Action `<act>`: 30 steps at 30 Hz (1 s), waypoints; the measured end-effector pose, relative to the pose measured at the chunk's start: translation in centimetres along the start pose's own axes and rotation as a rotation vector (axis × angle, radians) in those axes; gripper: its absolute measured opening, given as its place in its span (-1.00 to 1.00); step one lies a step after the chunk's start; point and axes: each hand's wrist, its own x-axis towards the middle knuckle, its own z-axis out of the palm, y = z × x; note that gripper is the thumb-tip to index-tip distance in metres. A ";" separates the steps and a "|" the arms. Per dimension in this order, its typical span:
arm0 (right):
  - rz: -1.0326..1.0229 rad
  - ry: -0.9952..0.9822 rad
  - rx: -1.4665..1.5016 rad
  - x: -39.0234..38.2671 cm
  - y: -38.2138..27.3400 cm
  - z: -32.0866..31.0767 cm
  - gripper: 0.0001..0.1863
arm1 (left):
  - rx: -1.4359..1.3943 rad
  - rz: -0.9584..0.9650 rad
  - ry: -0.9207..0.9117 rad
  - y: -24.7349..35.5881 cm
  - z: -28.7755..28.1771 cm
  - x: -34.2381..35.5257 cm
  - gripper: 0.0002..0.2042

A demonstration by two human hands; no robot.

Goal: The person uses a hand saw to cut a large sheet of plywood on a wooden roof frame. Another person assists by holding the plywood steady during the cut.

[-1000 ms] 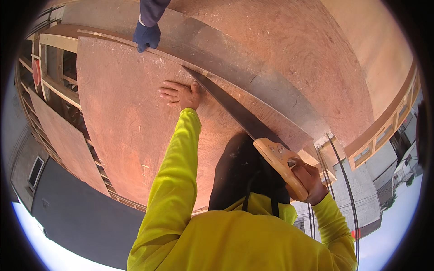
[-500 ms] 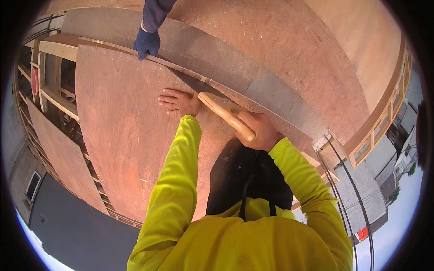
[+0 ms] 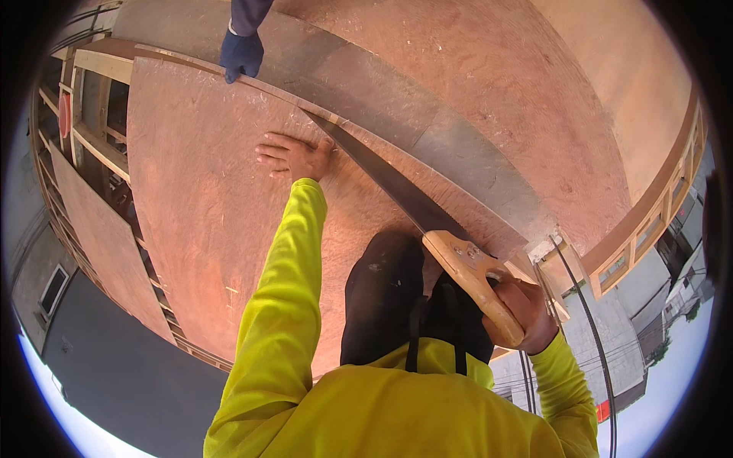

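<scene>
Handsaw drawn back along the plywood edge

Half a second before, the right hand (image 3: 519,309) had been pushed forward, close to the left; it had since pulled back to the near end of the cut, fingers wrapped tight round the pale wooden handle of the handsaw (image 3: 412,202). The left hand (image 3: 294,156) had stayed flat and open, fingers spread, pressing on the plywood sheet (image 3: 198,206) just beside the blade. At the sheet's far edge another person's blue-gloved hand (image 3: 241,53) gripped the board. A grey strip (image 3: 427,114) ran beyond the cut. The saw's dark, tapering blade lay slantwise along the sheet's right edge.
</scene>
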 end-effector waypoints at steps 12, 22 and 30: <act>-0.021 -0.039 0.005 -1.4 1.1 -0.9 -0.67 | 0.036 -0.048 -0.014 -0.5 -0.1 -0.4 0.47; 0.022 0.015 0.126 9.4 4.8 6.3 -0.65 | 0.073 -0.048 0.030 -1.0 1.4 1.1 0.45; -0.011 -0.011 0.119 1.2 3.7 0.4 -0.67 | 0.068 -0.050 0.029 -0.6 0.3 0.5 0.45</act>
